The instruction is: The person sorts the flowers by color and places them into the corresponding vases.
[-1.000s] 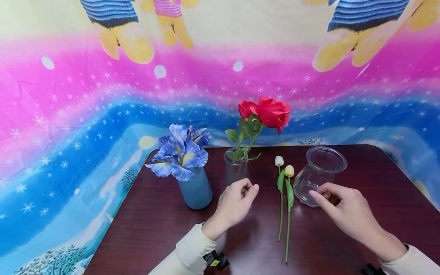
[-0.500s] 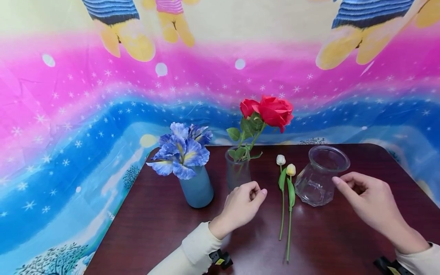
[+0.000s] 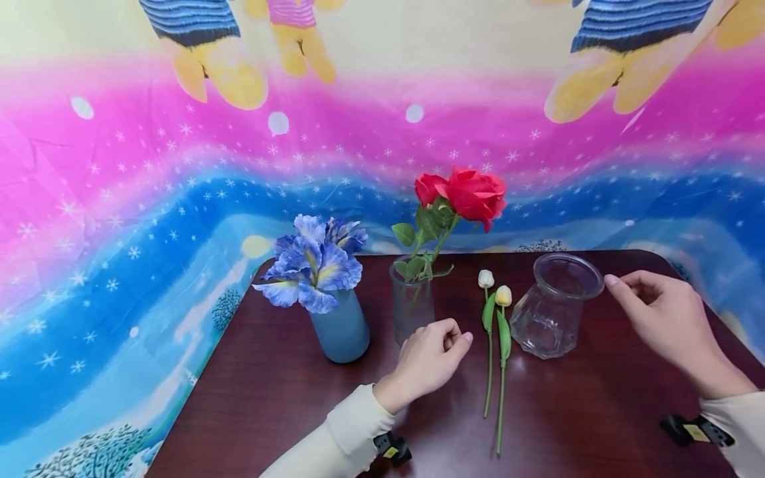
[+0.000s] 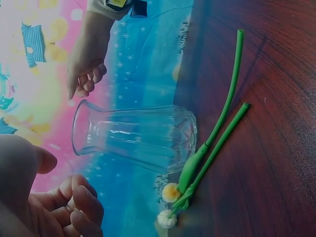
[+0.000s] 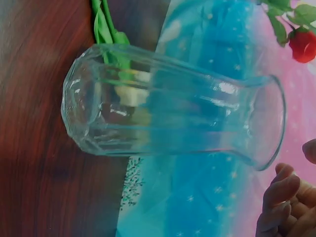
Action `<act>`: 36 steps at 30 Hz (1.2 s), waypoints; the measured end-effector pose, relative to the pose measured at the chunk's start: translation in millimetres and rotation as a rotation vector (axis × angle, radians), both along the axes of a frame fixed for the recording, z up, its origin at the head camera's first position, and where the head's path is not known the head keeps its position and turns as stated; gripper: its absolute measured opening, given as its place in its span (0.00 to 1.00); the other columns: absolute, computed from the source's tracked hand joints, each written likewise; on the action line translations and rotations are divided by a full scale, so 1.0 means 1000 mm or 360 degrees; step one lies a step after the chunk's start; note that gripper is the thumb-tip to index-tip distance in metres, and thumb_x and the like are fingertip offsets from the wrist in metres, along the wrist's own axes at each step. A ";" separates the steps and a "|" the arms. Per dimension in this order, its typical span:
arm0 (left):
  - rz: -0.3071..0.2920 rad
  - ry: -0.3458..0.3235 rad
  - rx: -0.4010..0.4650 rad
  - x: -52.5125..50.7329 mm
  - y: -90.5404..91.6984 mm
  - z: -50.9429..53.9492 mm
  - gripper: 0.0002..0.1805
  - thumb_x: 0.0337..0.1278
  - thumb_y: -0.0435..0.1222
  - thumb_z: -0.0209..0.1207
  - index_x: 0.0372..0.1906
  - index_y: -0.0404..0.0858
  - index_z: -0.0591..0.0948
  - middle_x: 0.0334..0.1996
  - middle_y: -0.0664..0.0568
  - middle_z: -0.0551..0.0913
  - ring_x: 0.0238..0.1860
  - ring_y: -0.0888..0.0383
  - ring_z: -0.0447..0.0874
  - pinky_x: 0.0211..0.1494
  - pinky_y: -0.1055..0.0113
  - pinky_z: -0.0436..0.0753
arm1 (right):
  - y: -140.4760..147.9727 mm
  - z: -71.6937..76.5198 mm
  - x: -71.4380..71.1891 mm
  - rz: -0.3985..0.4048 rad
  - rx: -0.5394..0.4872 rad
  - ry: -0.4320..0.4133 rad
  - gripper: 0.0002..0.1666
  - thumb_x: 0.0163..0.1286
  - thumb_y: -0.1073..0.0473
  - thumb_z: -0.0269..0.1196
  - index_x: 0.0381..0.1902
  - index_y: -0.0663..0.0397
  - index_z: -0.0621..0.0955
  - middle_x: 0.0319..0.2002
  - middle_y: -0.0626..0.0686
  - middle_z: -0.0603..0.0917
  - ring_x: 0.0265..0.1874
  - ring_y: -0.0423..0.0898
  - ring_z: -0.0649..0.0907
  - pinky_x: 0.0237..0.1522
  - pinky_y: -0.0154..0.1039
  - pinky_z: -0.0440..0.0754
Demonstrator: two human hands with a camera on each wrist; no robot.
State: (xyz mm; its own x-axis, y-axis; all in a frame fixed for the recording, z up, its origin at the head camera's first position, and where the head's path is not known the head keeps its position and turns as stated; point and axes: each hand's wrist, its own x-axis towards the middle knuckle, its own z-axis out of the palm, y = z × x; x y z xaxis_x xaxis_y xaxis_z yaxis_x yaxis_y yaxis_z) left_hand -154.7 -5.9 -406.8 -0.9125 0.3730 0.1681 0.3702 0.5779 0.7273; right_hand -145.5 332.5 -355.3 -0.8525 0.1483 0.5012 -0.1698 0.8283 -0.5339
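Observation:
A clear glass vase (image 3: 546, 318) with a flared rim stands upright on the table, and nothing shows inside it. My right hand (image 3: 672, 325) is beside its rim on the right, fingers loosely curled and holding nothing. In the right wrist view the fingertips (image 5: 279, 197) are close to the rim; whether they touch it I cannot tell. My left hand (image 3: 430, 365) hovers over the table with loosely bent fingers and nothing in them. Between the hands lie a white tulip (image 3: 486, 280) and a yellow tulip (image 3: 503, 297), stems toward me.
Red roses (image 3: 475, 194) stand in a clear cylindrical vase (image 3: 412, 309) behind my left hand. Farther left, a blue-grey vase (image 3: 340, 332) holds blue irises (image 3: 313, 262). A printed cloth (image 3: 358, 126) hangs behind the dark wooden table (image 3: 251, 411).
My right hand has moved right and up, from in front of the glass vase's body to beside its rim. My left hand has drifted slightly right and down. The vases and flowers stay put.

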 end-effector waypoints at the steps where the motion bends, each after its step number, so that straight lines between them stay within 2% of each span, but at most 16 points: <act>1: 0.0000 0.0000 -0.0005 0.000 0.001 -0.001 0.17 0.70 0.51 0.54 0.24 0.50 0.74 0.13 0.63 0.67 0.15 0.67 0.66 0.19 0.70 0.62 | 0.003 0.000 -0.002 -0.0002 0.0004 -0.0023 0.15 0.72 0.51 0.64 0.34 0.58 0.85 0.18 0.33 0.76 0.20 0.28 0.69 0.25 0.30 0.63; 3: 0.0001 0.0005 -0.0017 -0.001 0.002 -0.002 0.17 0.70 0.51 0.55 0.24 0.50 0.74 0.13 0.63 0.68 0.16 0.68 0.66 0.20 0.70 0.62 | 0.006 0.000 -0.006 -0.0002 0.0014 -0.0069 0.16 0.72 0.50 0.63 0.35 0.58 0.85 0.20 0.33 0.77 0.22 0.27 0.70 0.25 0.30 0.64; 6: -0.0001 0.0005 -0.0036 -0.002 0.004 -0.003 0.17 0.70 0.50 0.55 0.24 0.50 0.74 0.13 0.64 0.68 0.16 0.68 0.66 0.21 0.70 0.63 | 0.009 0.001 -0.013 0.0008 0.0037 -0.0151 0.17 0.74 0.48 0.62 0.36 0.57 0.84 0.21 0.40 0.78 0.21 0.31 0.70 0.24 0.32 0.64; 11: -0.0023 -0.0003 -0.0044 -0.003 0.008 -0.004 0.17 0.70 0.50 0.55 0.24 0.50 0.74 0.13 0.63 0.68 0.16 0.68 0.66 0.20 0.71 0.63 | 0.011 0.003 -0.021 0.0023 0.0100 -0.0285 0.21 0.76 0.44 0.58 0.35 0.56 0.82 0.19 0.48 0.73 0.17 0.39 0.67 0.23 0.37 0.60; 20: -0.0037 -0.0009 -0.0049 -0.008 0.014 -0.012 0.17 0.70 0.50 0.55 0.24 0.49 0.74 0.13 0.64 0.67 0.15 0.68 0.65 0.20 0.71 0.62 | 0.011 0.005 -0.032 0.0085 0.0139 -0.0307 0.25 0.77 0.43 0.55 0.25 0.54 0.78 0.15 0.47 0.66 0.15 0.40 0.64 0.22 0.39 0.58; 26: -0.0048 -0.0018 -0.0059 -0.011 0.017 -0.017 0.17 0.71 0.50 0.55 0.24 0.49 0.74 0.12 0.63 0.66 0.14 0.67 0.65 0.20 0.71 0.61 | 0.008 0.007 -0.038 0.0112 0.0146 -0.0330 0.30 0.78 0.43 0.54 0.17 0.53 0.70 0.13 0.45 0.61 0.14 0.38 0.60 0.18 0.40 0.56; 36: -0.0057 -0.0032 -0.0086 -0.013 0.022 -0.019 0.17 0.70 0.51 0.55 0.24 0.50 0.75 0.13 0.63 0.67 0.14 0.67 0.65 0.20 0.70 0.61 | 0.004 0.013 -0.040 0.0060 0.0197 -0.0497 0.33 0.77 0.37 0.51 0.17 0.51 0.65 0.14 0.45 0.60 0.14 0.41 0.60 0.18 0.40 0.56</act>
State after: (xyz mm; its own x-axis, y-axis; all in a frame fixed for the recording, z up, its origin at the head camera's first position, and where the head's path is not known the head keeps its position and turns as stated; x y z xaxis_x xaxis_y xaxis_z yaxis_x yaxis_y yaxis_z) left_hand -167.6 16.0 -425.9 -0.9013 0.4137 0.1285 0.3770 0.6032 0.7029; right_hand -185.9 336.2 -342.4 -0.9715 0.0683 0.2269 -0.0454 0.8863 -0.4608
